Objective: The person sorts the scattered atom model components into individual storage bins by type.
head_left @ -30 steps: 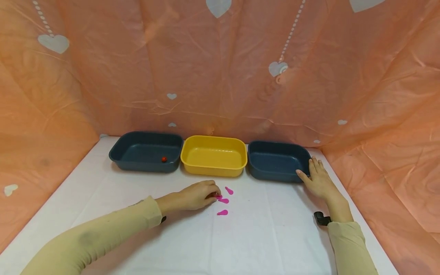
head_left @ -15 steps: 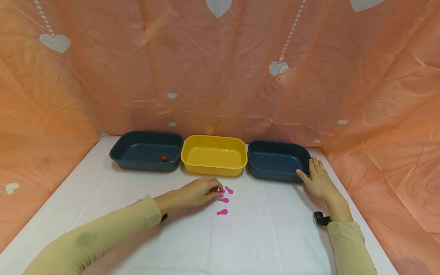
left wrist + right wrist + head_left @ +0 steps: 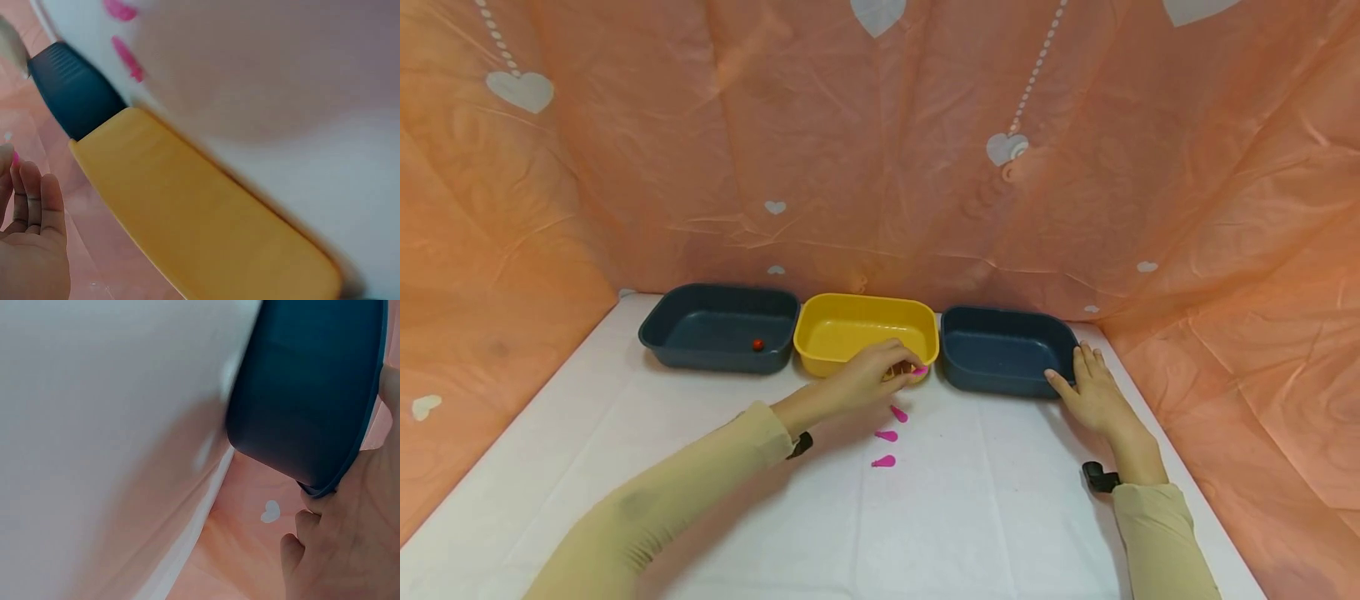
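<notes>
My left hand [image 3: 871,377] pinches a small pink bulb-shaped piece [image 3: 919,371] between thumb and fingertips, above the front right rim of the yellow tray [image 3: 820,365]. In the left wrist view only a bit of that piece shows at the fingertips. Three similar pink pieces lie on the white cloth below: one piece [image 3: 899,413] near the tray, a second piece [image 3: 887,436], and a third piece [image 3: 884,461] closest to me. My right hand [image 3: 1097,396] rests against the right corner of the right dark blue tray [image 3: 992,379], its fingers extended along the rim.
The left dark blue tray [image 3: 700,360] holds a small red ball [image 3: 757,344]. All three trays stand in a row at the back of the white-covered table [image 3: 940,517]. Behind them hangs a peach curtain [image 3: 820,167] with white hearts, and it also runs down both sides.
My left hand has lifted a pink piece off the cloth and carried it forward and right to the yellow tray's front edge. The right hand stays at its tray.
</notes>
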### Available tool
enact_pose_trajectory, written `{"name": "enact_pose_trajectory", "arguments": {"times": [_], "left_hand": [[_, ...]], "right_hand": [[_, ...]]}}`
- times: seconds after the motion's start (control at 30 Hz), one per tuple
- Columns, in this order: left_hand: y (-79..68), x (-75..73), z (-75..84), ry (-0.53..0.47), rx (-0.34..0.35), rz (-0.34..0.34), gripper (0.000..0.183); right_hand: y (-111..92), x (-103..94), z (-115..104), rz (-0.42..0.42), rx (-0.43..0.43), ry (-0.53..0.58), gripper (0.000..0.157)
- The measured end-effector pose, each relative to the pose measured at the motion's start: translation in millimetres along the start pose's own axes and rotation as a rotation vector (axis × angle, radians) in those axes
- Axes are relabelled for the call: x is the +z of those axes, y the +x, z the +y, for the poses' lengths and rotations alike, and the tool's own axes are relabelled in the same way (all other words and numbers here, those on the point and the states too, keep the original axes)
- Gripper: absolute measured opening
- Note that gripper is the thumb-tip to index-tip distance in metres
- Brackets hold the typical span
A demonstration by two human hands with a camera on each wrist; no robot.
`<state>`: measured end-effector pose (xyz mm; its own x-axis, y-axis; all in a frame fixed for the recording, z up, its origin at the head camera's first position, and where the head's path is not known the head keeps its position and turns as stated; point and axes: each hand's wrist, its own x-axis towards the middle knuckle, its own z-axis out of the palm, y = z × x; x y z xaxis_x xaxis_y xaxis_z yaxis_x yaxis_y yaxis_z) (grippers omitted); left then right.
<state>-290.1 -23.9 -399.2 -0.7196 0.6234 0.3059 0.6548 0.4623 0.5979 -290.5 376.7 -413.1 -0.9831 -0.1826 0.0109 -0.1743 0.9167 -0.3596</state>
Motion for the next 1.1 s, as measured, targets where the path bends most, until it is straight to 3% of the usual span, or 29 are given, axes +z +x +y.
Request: {"name": "enact_pose_trajectory", "arguments": {"times": [0.3, 0.6, 1.1], "left_hand": [[44.1, 21.3, 3.6, 0.002, -0.025, 0.021, 0.019], [84.1, 33.2, 5.6, 0.098, -0.017, -0.003, 0.021], [121.3, 50.9, 8.3, 0.194, -0.064, -0.016, 0.019]], "right_hand": [[-2.3, 0.0, 0.8, -0.001, 0.001, 0.004, 0.095], [0.5, 0.9, 2.0, 0.004, -0.002, 0.006, 0.095], [-1.3, 2.2, -2.6, 0.003, 0.005, 0.022, 0.095]]}}
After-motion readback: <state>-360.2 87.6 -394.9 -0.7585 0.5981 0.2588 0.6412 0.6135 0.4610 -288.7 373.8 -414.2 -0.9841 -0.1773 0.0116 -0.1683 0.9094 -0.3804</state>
